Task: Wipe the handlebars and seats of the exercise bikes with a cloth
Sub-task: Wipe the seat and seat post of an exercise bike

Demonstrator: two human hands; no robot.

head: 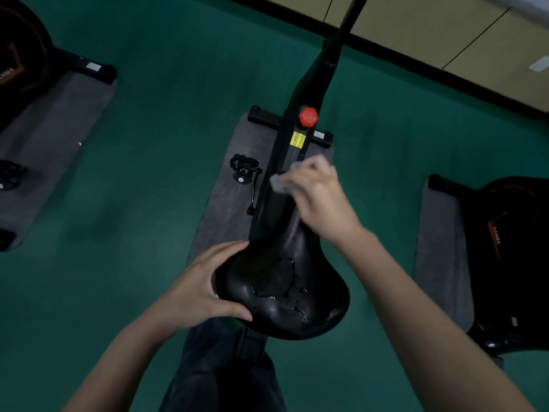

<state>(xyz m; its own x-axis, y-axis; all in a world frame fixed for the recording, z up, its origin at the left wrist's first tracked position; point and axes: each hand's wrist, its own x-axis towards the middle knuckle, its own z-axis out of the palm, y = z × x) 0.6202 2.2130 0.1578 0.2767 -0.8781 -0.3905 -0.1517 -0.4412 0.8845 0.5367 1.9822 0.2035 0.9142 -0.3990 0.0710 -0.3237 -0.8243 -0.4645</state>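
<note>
A black, cracked bike seat [285, 289] fills the centre of the head view, its narrow nose pointing away from me. My left hand [205, 286] grips the seat's wide left edge, thumb underneath and fingers over the rim. My right hand [318, 197] is blurred over the seat's nose and holds a small pale cloth [279, 182] bunched in its fingers. The bike frame [300, 114] runs forward from the seat, with a red knob [308, 116] and a yellow label. The handlebars are out of view.
The bike stands on a grey mat [225, 197] on green floor, a pedal [245, 168] at its left. Other exercise bikes on mats stand at the left [23, 69] and at the right [511, 248]. A dark skirting and beige wall [445, 34] run behind.
</note>
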